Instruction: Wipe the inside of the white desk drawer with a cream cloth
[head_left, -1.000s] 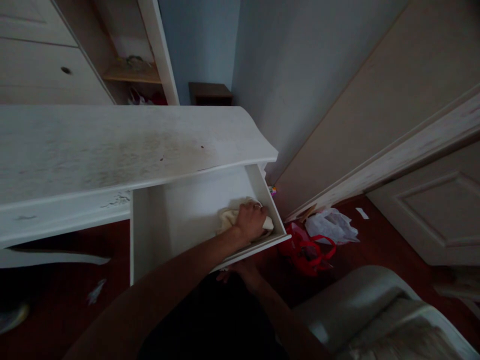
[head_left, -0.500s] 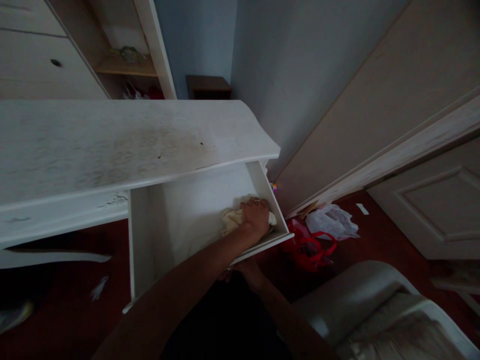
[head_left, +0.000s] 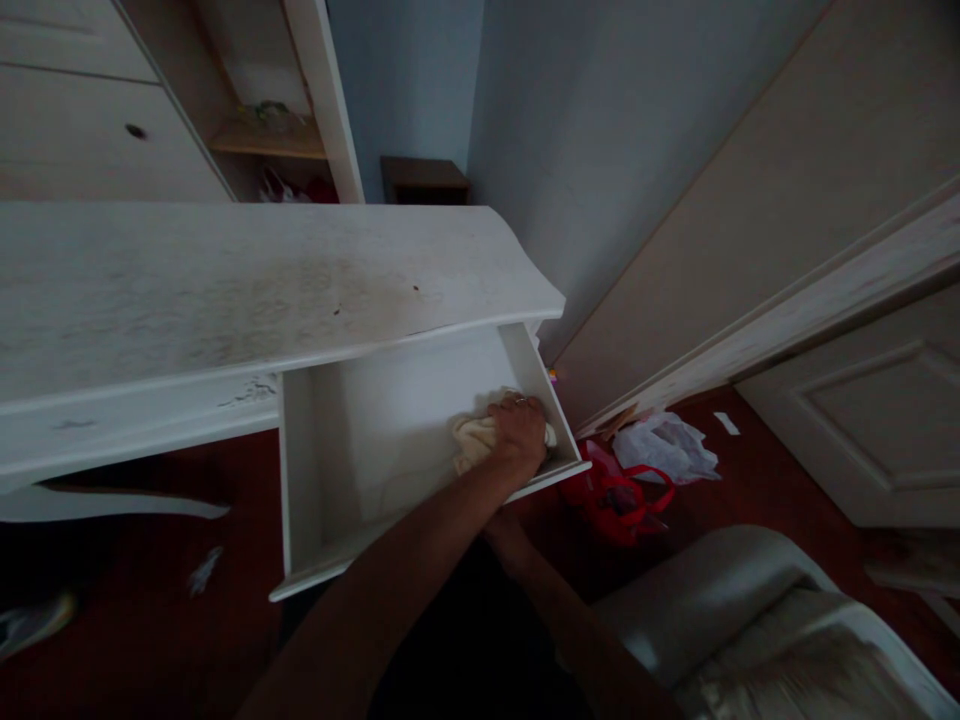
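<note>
A white drawer (head_left: 405, 375) is pulled out from under a white table top. Inside it, at the right front corner, my left hand (head_left: 519, 432) presses a cream cloth (head_left: 474, 440) against the bottom, fingers bunched over the fabric. A ring shows on one finger. My right hand (head_left: 504, 530) is low against the outside of the drawer front, partly behind my left forearm. Its fingers are hidden, so their grip does not show.
The table top (head_left: 300, 280) has dark stains. On the red floor to the right lie a red bag (head_left: 611, 500) and a white plastic bag (head_left: 667, 445). A grey-white padded seat (head_left: 720, 580) stands at lower right. Behind the table is an open shelf (head_left: 277, 140).
The view has shifted slightly, so the table and drawer appear a little further right. My left hand stays on the cloth in the same corner. My right hand's fingers have become hidden.
</note>
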